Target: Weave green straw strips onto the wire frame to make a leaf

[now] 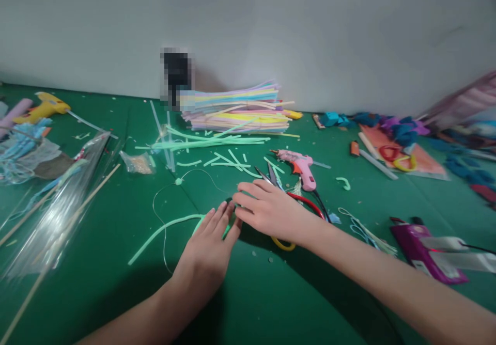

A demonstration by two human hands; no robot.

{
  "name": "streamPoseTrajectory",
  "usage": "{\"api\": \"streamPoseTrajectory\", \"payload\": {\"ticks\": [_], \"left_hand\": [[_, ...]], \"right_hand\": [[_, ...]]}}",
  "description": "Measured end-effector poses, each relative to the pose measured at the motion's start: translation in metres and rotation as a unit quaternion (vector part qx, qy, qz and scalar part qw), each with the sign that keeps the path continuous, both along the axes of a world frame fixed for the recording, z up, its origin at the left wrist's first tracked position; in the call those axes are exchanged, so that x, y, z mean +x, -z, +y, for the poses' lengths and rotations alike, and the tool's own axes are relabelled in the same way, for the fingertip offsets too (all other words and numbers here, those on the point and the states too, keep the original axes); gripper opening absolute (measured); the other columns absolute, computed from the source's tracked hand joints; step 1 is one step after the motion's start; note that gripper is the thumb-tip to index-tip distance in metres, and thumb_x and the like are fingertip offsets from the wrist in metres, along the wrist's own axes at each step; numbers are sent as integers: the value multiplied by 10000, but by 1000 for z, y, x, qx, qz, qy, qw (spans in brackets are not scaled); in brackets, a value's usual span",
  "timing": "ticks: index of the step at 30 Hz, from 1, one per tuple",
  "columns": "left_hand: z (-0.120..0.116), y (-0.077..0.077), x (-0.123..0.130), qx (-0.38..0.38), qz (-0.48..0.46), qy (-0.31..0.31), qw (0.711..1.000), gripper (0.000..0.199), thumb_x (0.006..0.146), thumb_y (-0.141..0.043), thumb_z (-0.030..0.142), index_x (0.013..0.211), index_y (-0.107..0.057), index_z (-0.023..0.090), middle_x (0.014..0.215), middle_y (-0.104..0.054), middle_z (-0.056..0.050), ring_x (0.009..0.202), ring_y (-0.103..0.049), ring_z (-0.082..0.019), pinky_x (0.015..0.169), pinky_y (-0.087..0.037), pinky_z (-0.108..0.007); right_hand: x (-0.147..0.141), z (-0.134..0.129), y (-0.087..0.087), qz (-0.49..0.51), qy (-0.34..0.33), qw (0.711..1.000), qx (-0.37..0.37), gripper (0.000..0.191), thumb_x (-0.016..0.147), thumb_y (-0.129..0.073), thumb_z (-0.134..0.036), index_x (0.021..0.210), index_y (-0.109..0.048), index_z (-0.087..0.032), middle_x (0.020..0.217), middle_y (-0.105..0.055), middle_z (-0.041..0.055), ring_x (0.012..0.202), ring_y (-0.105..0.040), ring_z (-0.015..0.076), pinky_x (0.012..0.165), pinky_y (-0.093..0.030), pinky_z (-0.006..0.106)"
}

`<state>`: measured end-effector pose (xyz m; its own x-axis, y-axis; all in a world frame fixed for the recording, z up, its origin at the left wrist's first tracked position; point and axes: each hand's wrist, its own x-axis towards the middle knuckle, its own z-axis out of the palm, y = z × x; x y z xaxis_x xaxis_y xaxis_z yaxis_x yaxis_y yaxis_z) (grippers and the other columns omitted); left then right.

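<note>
Mint-green craft stem [174, 220] in hand at a green table [263, 303]: a person's left hand [207, 252] presses over one end, its fingers close together, while the stem's other end trails out to the left. The right hand [267, 209] curls its fingers narrowly against them; from here I cannot tell what either hand grips. A thin wire [165, 247] with a small green knot [179, 182] crosses the stem. Scissors [309, 201] lie partly hidden by the right hand, near a pink glue gun [304, 168].
</note>
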<state>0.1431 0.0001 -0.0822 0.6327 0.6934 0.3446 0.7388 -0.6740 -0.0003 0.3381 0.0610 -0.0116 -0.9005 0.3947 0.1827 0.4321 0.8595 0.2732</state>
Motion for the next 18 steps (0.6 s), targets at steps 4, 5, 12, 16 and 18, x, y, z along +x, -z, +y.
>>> {"api": "streamPoseTrajectory", "payload": {"ticks": [4, 5, 12, 16, 18], "left_hand": [[1, 2, -1, -22, 21, -1, 1000, 491, 855, -374, 26, 1270, -614, 132, 1370, -585, -186, 1332, -477, -308, 1056, -447, -467], [2, 2, -1, -26, 28, -1, 999, 511, 840, -375, 20, 1284, -603, 130, 1373, -582, -185, 1330, -479, -311, 1051, -452, -467], [2, -1, -1, -43, 32, -6, 999, 559, 845, -351, 6, 1362, -535, 114, 1450, -499, -172, 1358, -440, -300, 1069, -438, -462], [1, -1, 1, -45, 31, -13, 998, 460, 918, -344, 61, 1329, -550, 62, 1465, -476, -175, 1377, -413, -288, 1101, -410, -448], [1, -2, 1, -43, 36, -16, 998, 453, 931, -343, 76, 1340, -536, 50, 1467, -468, -181, 1382, -403, -290, 1105, -406, -453]], "right_hand": [[-5, 15, -5, -27, -42, 998, -24, 252, 978, -443, -117, 845, -653, -162, 976, -651, 61, 1087, -535, 251, 829, -426, 355], [-6, 18, -6, -32, -47, 998, -35, 252, 978, -445, -118, 841, -650, -167, 979, -651, 60, 1083, -536, 250, 818, -425, 355], [11, 6, -19, 122, 89, 978, -141, 159, 913, -626, -289, 1044, -633, -199, 1039, -655, 65, 1023, -542, 240, 834, -438, 374], [17, -43, 0, 307, 281, 900, -134, 125, 925, -590, -258, 861, -660, -177, 821, -652, 57, 876, -543, 219, 846, -442, 385], [12, -63, 17, 271, 293, 905, -147, 148, 921, -591, -262, 997, -699, -194, 915, -669, 73, 944, -530, 242, 886, -421, 415]]}}
